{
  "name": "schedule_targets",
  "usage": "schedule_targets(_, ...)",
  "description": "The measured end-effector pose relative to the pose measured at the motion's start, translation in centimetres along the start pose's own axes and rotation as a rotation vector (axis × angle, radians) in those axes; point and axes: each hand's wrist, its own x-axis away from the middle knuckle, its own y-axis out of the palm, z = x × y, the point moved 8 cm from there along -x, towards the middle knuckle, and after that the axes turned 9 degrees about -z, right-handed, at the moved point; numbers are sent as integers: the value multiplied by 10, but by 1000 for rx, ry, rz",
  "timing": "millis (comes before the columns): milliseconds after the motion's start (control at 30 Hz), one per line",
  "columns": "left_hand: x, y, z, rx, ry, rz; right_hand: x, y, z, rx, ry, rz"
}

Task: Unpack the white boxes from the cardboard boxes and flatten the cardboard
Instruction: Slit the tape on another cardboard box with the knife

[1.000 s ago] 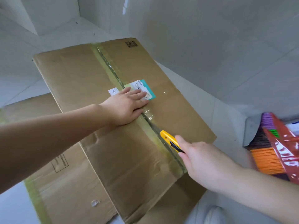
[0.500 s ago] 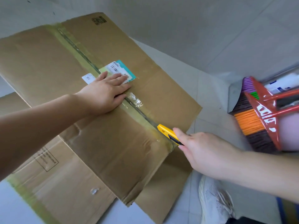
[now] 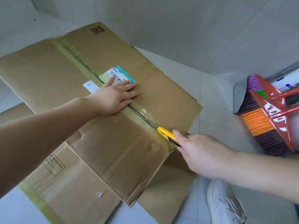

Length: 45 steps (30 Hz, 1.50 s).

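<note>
Left hand (image 3: 113, 97) presses flat, fingers spread, on the cardboard box (image 3: 121, 143); right hand (image 3: 203, 152) grips the yellow knife (image 3: 167, 136) at the tape seam's (image 3: 77, 55) near end, flattening unfinished

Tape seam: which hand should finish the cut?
Right. The right hand already grips the yellow knife, its tip on the tape seam near the top cardboard's near edge. The left hand lies flat across the seam by the label, holding the cardboard down.
</note>
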Motion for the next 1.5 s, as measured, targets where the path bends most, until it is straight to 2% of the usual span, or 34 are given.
schedule_targets(167, -8, -3, -6, -21, -32, -56, 5, -3, 9, 26, -1, -14)
schedule_targets(633, -6, -1, -5, -39, -4, 1, 50, 31, 24, 38, 36, -104)
schedule_targets(1100, -5, -2, -4, -32, -42, -76, 67, 43, 35, 12, 35, -216)
schedule_targets(1200, -4, -3, -5, -16, -44, -78, 70, 44, 42, 128, 29, -177)
schedule_targets(1233, -3, -3, -5, -14, -42, -77, 71, 37, 42, 115, 25, -127)
schedule_targets(1300, -3, -3, -6, -15, -46, -83, 73, 41, 40, 73, 4, -258)
schedule_targets(1367, -3, -3, -6, -25, -48, -81, 78, 43, 38, 0, 1, -208)
schedule_targets(1500, -3, -2, -6, -29, -62, -94, 81, 47, 52, -64, 36, -289)
